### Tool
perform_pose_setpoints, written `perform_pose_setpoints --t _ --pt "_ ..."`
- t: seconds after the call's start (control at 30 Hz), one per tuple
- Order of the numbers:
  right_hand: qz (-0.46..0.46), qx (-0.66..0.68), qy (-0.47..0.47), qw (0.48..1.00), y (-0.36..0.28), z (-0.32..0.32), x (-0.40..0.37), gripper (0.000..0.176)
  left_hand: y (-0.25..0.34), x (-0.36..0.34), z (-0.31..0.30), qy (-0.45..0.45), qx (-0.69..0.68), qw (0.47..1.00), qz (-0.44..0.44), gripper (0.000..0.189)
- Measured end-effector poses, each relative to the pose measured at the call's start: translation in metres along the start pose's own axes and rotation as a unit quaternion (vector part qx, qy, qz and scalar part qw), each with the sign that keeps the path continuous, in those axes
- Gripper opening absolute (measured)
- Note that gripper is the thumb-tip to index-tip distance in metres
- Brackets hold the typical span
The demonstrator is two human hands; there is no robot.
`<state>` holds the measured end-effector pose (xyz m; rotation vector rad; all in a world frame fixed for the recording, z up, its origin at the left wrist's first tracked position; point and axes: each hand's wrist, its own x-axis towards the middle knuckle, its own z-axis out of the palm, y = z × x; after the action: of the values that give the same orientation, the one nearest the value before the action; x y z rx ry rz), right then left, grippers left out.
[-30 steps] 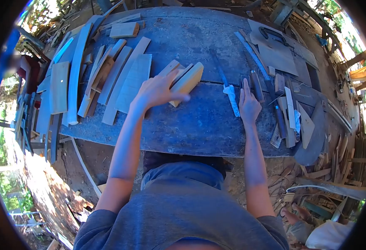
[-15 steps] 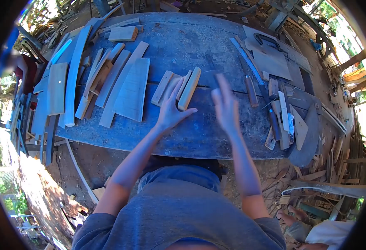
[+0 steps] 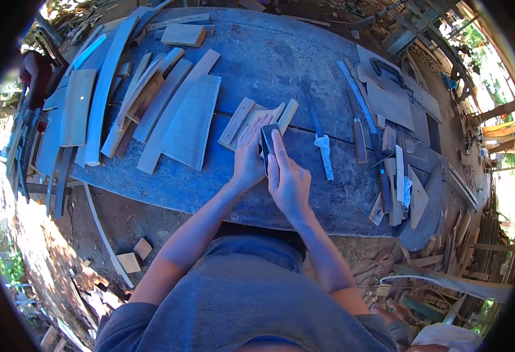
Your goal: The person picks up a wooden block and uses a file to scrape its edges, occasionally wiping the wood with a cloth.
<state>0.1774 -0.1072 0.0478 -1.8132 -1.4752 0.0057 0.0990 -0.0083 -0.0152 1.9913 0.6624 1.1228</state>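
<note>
My left hand (image 3: 250, 154) lies with its fingers stretched out over a small wooden piece (image 3: 261, 111) on the worktable. A wooden strip (image 3: 237, 122) lies left of that piece and a light wooden bar (image 3: 287, 115) is at its right. My right hand (image 3: 290, 179) grips a dark rectangular block (image 3: 268, 141) from above, tilted close beside the left fingers. Whether the block touches the wood is hidden. To the right lies a long narrow blade tool (image 3: 312, 111) with a white-wrapped handle (image 3: 324, 155).
Several boards (image 3: 193, 123) cover the table's left side, with a thick wood block (image 3: 183, 35) behind. At the right are a wooden-handled tool (image 3: 359, 141), a clamp (image 3: 389, 71) on flat sheets and several offcuts (image 3: 399, 167). Another person's foot shows at lower right.
My right hand has come left to the left hand and now holds the dark block. The white-wrapped handle it covered is visible. My left hand's fingers have drawn closer together.
</note>
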Motion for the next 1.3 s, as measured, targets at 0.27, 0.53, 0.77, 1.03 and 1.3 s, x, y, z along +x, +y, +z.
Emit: perform_pose_setpoints --t 0.27,0.53,0.77,1.03,1.3 --pt "0.012 -0.075 0.063 0.995 0.036 0.012 0.084 0.045 0.007 0.001 -0.002 0.007 0.042 0.999 -0.007 0.075" --pt "0.009 -0.057 0.018 0.998 -0.002 0.005 0.01 0.045 0.0 -0.001 0.0 -0.016 0.023 1.0 0.009 0.071" --pt "0.049 -0.134 0.071 0.987 0.03 0.018 0.071 0.048 0.004 0.002 0.003 0.004 0.052 0.999 -0.011 0.074" --pt "0.048 -0.111 -0.007 0.993 0.002 0.004 0.033 0.047 0.005 -0.003 0.003 -0.009 -0.022 0.998 -0.064 0.074" --pt "0.043 -0.182 0.021 0.982 -0.007 0.007 0.036 0.046 -0.009 -0.002 0.005 -0.024 0.024 0.999 -0.037 0.071"
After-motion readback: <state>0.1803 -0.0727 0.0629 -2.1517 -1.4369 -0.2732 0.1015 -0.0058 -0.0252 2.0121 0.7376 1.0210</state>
